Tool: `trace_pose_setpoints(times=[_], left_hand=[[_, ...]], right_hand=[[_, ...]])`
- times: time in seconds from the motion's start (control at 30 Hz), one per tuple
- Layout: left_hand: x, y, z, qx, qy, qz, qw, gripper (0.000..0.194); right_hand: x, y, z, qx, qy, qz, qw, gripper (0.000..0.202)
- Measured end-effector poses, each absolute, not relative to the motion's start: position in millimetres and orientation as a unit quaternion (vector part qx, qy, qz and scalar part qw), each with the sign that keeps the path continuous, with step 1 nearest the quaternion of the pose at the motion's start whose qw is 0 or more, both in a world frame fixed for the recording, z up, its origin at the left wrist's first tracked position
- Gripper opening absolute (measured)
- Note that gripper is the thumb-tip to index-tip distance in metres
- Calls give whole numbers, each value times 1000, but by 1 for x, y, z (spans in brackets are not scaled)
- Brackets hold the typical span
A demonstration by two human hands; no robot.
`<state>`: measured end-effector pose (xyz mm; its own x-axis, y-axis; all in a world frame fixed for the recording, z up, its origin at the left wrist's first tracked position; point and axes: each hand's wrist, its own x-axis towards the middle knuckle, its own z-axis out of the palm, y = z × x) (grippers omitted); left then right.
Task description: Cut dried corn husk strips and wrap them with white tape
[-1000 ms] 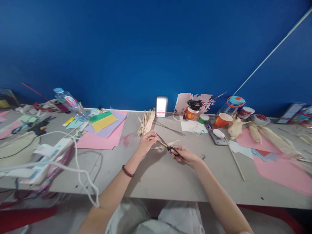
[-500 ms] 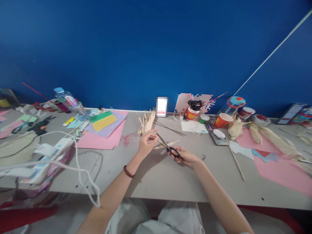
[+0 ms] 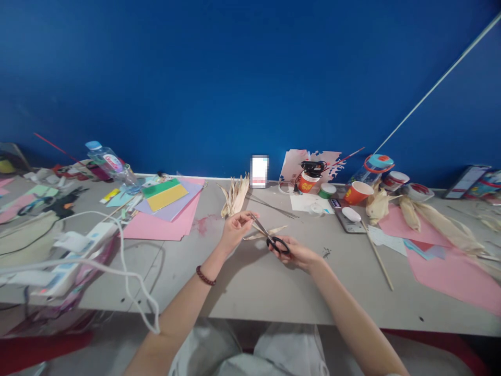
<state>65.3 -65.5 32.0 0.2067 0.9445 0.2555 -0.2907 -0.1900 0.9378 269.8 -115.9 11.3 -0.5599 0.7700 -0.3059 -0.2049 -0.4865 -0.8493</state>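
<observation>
My right hand [image 3: 297, 254] holds a pair of scissors [image 3: 278, 245] by the black handles. Their blades point up and left, with the tips beside the fingers of my left hand [image 3: 235, 233]. Those fingers are pinched together; whatever sits between them is too small to make out. Just behind my left hand stands a bundle of dried corn husk [image 3: 235, 197], its ragged strips fanned upward. Loose husk pieces [image 3: 277, 230] lie on the table beneath the scissor blades.
Thin wires [image 3: 274, 206] lie behind the scissors. Coloured sheets [image 3: 156, 227], a plastic bottle [image 3: 113, 164] and a power strip [image 3: 78, 261] with white cables are at left. On the right are an orange paper cup [image 3: 358, 192], a phone [image 3: 347, 222], a stick [image 3: 379, 258] and more husks [image 3: 450, 227].
The fingers of my left hand have curled in and dropped slightly beside the scissor tips. My right hand and the scissors have barely moved.
</observation>
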Motion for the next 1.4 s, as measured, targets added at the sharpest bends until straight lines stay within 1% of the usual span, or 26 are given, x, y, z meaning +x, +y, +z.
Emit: trace_pose_setpoints(times=[0.8,1.4], left_hand=[[64,-66,34,531,324,543,564,22],[64,-66,31,543,313,545,557,23]], right_hand=[[268,-113,7,-397,-428,740,333,33],[267,-113,10,-401,-419,743,334,32]])
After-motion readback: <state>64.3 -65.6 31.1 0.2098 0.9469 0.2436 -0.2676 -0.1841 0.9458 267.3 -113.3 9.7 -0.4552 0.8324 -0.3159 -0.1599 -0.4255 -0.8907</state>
